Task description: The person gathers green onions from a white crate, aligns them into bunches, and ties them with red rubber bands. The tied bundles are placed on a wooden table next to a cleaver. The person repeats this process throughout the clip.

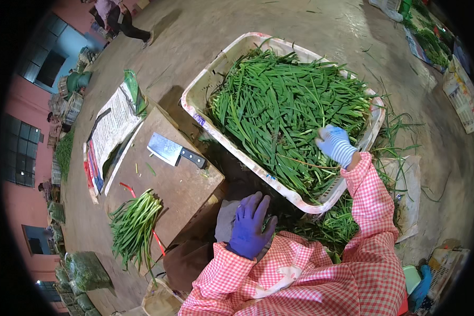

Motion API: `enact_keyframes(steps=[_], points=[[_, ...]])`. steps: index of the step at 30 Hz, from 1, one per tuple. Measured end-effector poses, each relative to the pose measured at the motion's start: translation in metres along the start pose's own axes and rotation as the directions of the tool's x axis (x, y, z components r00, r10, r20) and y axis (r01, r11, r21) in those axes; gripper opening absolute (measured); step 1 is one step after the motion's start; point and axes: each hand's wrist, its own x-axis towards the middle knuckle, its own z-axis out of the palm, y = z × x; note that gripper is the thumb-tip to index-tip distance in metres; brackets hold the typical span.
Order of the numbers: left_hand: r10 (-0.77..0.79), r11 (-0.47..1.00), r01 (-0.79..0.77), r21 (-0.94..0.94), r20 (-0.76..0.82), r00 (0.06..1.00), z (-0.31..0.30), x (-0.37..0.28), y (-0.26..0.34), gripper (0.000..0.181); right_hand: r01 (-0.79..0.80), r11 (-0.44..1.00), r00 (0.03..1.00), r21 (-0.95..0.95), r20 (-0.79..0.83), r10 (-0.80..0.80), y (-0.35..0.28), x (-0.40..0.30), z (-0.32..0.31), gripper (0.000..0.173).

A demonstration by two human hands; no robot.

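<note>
My left hand (251, 224), in a purple-blue glove, lies palm down near my knee with its fingers spread and nothing in it. My right hand (335, 144), in a blue-and-white striped glove, reaches into a white plastic crate (237, 148) heaped with long green leafy stalks (276, 110). Its fingers are curled against the stalks; whether they grip any is hidden. To my left, a cleaver (170, 151) with a black handle rests on a wooden board (181, 189). A bunch of green stalks (138, 225) lies at the board's near-left edge, across a red tie (158, 241).
A printed sack (114, 122) lies beyond the board's far-left edge. Loose greens (337, 225) lie below the crate, and others are strewn right of it. Bagged greens (87, 270) stand at the far left. A person (122, 19) walks at the upper left.
</note>
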Motion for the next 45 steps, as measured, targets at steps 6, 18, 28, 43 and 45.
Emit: enact_keyframes(steps=[6,18,28,43,45], points=[[0.026,0.999,-0.026,-0.047,-0.003,1.0,0.005,0.005,0.005,0.052,0.294,0.862,0.829,0.414,-0.559,-0.014,0.046,-0.066,-0.025,0.016],[0.066,0.987,-0.082,-0.141,-0.117,0.991,0.014,-0.021,0.008,0.047,0.281,0.401,0.787,0.872,-0.449,0.424,0.033,-0.23,-0.168,0.017],[0.249,0.916,-0.346,-0.203,-0.39,0.887,-0.038,-0.014,0.077,0.049,0.357,0.386,0.825,0.85,-0.481,0.297,-0.043,-0.274,-0.184,0.02],[0.146,0.342,0.011,-0.94,0.065,0.987,-0.062,0.023,0.105,0.022,0.436,0.335,0.898,0.835,-0.428,-0.102,-0.1,-0.267,-0.163,0.035],[0.108,0.259,0.27,-0.927,0.305,0.946,-0.074,0.018,0.103,0.023,0.458,0.498,0.884,0.737,-0.435,-0.169,-0.102,-0.264,-0.163,0.046]])
